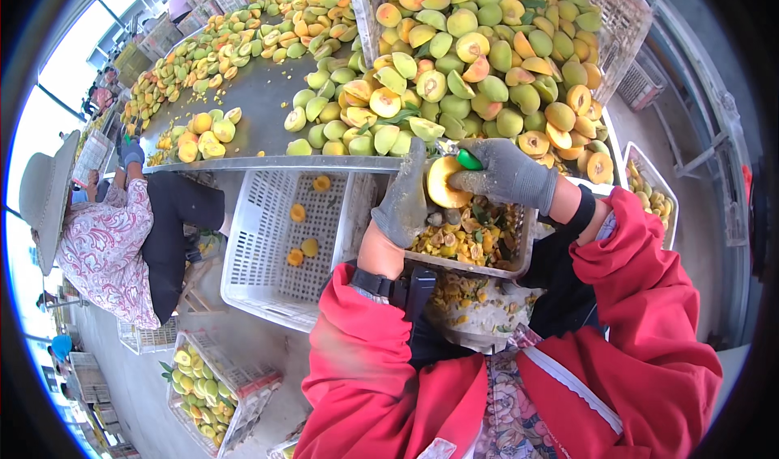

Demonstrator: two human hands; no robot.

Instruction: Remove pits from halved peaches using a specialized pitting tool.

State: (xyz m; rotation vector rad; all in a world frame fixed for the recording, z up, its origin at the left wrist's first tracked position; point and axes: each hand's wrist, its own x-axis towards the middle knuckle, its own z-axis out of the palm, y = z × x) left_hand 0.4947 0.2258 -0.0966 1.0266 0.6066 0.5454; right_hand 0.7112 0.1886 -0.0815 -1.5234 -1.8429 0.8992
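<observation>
My left hand (403,200), in a grey glove, holds a yellow peach half (445,184) with its cut side up; the thumb is hidden. In my right hand (511,173), also gloved, is a green-handled tool (468,160). Its metal end shows near the upper rim of the half, and the fingers of this hand touch the fruit. Both hands are over a crate (517,264) that contains pits, yellow scraps and leaves (465,240). Just beyond them lies a large pile of green and yellow halved peaches (450,88) on a metal table (261,109).
Left of the scrap crate stands a white perforated crate (255,264) with several hollowed halves (297,212). A co-worker in a hat (103,234) sits further left at the table. Crates of peaches stand on the floor at lower left (204,392) and at right (651,194).
</observation>
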